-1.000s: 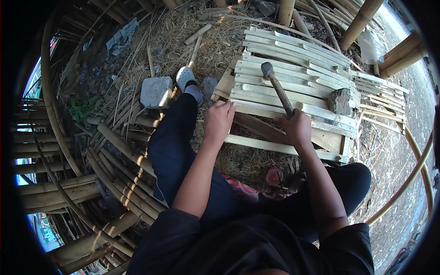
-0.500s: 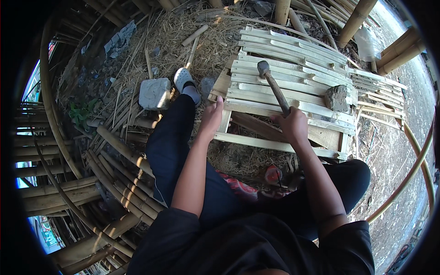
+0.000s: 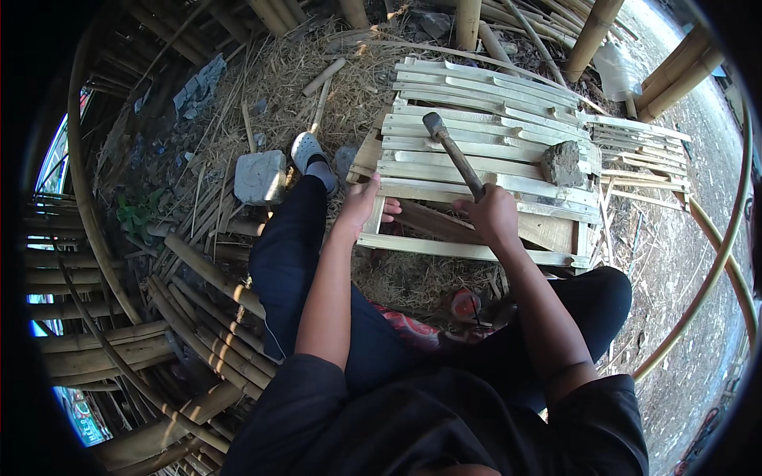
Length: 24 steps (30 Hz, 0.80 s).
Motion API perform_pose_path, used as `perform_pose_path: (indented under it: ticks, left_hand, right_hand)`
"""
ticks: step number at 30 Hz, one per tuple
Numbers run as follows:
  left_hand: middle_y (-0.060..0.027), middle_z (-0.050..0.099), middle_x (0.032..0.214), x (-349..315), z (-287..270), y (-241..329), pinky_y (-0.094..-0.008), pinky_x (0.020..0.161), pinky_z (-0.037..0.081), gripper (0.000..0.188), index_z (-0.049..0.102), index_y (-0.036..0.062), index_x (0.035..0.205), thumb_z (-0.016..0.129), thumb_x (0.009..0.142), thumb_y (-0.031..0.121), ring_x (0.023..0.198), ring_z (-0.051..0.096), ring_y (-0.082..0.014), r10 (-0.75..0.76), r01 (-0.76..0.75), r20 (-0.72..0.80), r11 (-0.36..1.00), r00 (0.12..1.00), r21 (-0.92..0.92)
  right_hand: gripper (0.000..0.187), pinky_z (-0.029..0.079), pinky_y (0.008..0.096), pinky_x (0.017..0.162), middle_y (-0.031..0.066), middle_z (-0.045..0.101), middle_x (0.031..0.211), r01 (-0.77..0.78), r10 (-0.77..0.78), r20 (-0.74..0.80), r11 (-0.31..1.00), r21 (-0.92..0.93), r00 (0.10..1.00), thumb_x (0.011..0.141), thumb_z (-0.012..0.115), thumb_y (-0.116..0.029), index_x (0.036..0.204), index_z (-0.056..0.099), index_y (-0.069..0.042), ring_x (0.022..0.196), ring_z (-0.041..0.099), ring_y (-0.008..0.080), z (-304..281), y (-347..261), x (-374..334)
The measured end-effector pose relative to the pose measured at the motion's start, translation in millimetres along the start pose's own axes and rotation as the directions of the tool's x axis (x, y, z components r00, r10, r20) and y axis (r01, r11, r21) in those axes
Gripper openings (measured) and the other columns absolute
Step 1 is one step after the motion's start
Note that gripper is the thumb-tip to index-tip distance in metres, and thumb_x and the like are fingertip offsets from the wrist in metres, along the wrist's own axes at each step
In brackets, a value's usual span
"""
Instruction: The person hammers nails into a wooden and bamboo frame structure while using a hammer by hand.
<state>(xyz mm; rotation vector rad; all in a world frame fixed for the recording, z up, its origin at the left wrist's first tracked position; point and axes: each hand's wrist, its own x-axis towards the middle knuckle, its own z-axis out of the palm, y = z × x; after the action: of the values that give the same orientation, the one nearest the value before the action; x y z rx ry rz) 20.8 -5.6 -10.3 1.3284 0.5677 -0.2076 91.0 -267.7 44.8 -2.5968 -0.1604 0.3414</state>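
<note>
My right hand [image 3: 494,214] is closed round the wooden handle of a hammer [image 3: 454,148]. The hammer's metal head is raised toward the far left, above the pale slats. Below it lies a bamboo slat panel [image 3: 468,164], its strips laid side by side over a wooden frame. At the panel's near left corner, my left hand [image 3: 361,208] grips the end piece of the frame. Its thumb is on the outer side, and its fingertips show in the gap beyond. A rough stone block [image 3: 562,164] rests on the panel's right part.
A pale stone block [image 3: 260,178] sits beside my shoe [image 3: 308,149]. Bamboo poles [image 3: 210,270] lie stacked at the left. More slats [image 3: 641,155] extend to the right of the panel. A red round object [image 3: 466,304] lies between my legs. Upright bamboo posts [image 3: 594,38] stand behind.
The view has shifted slightly, so the panel appears a little farther left and lower. My left hand's fingers now show through the frame's gap. The hammer stays in my right hand, its head turned somewhat.
</note>
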Motion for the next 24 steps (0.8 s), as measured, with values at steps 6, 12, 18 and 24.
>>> perform_pose_path:
  ticks: [6, 12, 18, 24]
  left_hand:
    - [-0.0184, 0.071, 0.087, 11.7, -1.7, -8.4, -0.0357, 0.062, 0.063, 0.065, 0.060, -0.0067, 0.113, 0.046, 0.104, 0.056, 0.074, 0.074, -0.0255, 0.051, -0.049, -0.019, 0.996, 0.999, 0.077]
    - [-0.0184, 0.071, 0.090, 8.8, -3.5, -12.0, -0.0354, 0.064, 0.063, 0.064, 0.059, -0.0056, 0.117, 0.046, 0.104, 0.056, 0.077, 0.074, -0.0251, 0.049, -0.047, -0.024, 0.996, 0.999, 0.071]
    - [-0.0231, 0.071, 0.102, 5.0, -7.5, -6.3, -0.0394, 0.071, 0.065, 0.063, 0.055, -0.0087, 0.123, 0.039, 0.108, 0.050, 0.088, 0.074, -0.0302, 0.044, -0.044, 0.078, 0.999, 0.996, -0.006]
    - [-0.0227, 0.071, 0.098, -3.1, 0.5, -0.2, -0.0378, 0.070, 0.064, 0.066, 0.058, -0.0084, 0.120, 0.038, 0.107, 0.053, 0.085, 0.075, -0.0293, 0.034, -0.035, 0.019, 0.998, 0.999, 0.054]
  right_hand:
    - [0.046, 0.054, 0.0505, 0.072, 0.0256, 0.069, 0.078, 0.012, -0.009, -0.060, 0.999, 0.045, 0.998, 0.086, 0.076, -0.042, 0.085, 0.070, 0.004, 0.078, 0.069, 0.0438, -6.5, 16.7, -7.6]
    - [0.045, 0.053, 0.0514, 0.069, 0.0281, 0.066, 0.072, 0.058, -0.033, -0.231, 0.993, 0.100, 0.972, 0.090, 0.072, -0.039, 0.079, 0.068, 0.005, 0.073, 0.068, 0.0463, -26.6, 38.8, -23.0]
    - [0.049, 0.051, 0.0503, 0.064, 0.0282, 0.064, 0.068, 0.006, 0.032, -0.244, 0.988, 0.155, 0.969, 0.090, 0.073, -0.040, 0.076, 0.066, 0.006, 0.069, 0.067, 0.0470, -48.0, 61.6, -36.1]
    - [0.052, 0.051, 0.0498, 0.063, 0.0284, 0.063, 0.067, -0.028, 0.058, -0.200, 0.988, 0.149, 0.978, 0.090, 0.074, -0.041, 0.077, 0.066, 0.008, 0.068, 0.067, 0.0465, -53.3, 55.3, -45.3]
